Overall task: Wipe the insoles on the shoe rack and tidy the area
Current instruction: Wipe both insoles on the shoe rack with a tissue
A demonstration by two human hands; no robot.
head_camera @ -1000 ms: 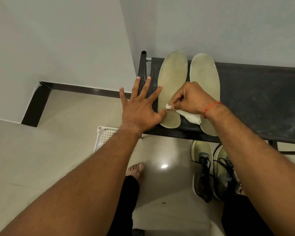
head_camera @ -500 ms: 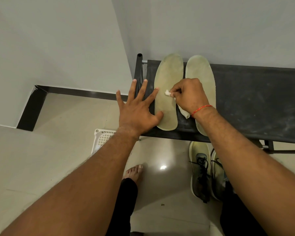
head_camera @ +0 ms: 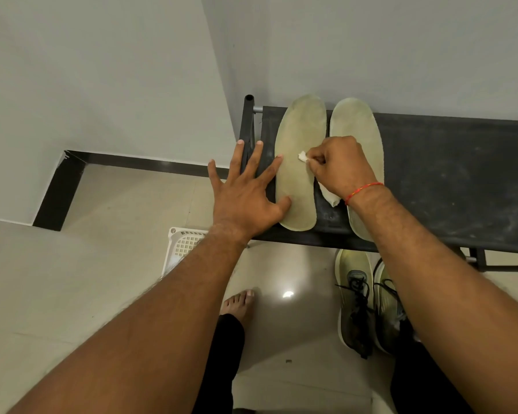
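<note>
Wiping insole (head_camera: 299, 130) at left end of rack (head_camera: 446, 180).
L hand (head_camera: 245, 201) spread flat, pins insole; R hand (head_camera: 341, 168) pinches wipe (head_camera: 302, 156). Insole prob. light, floppy, slides easy, so hold by heel edge.

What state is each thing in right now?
End insole: flat on the shoe rack.
Other insole: flat beside it, partly covered.
Left hand: fingers spread, thumb on the end insole.
Right hand: pinches the white cloth onto that insole.
Sneakers: upright on the floor below.
Basket: on the floor, partly hidden.

Single head-worn wide-angle view, looking steeply down and forward, close above shoe rack (head_camera: 446, 174), floor (head_camera: 102, 264) below
</note>
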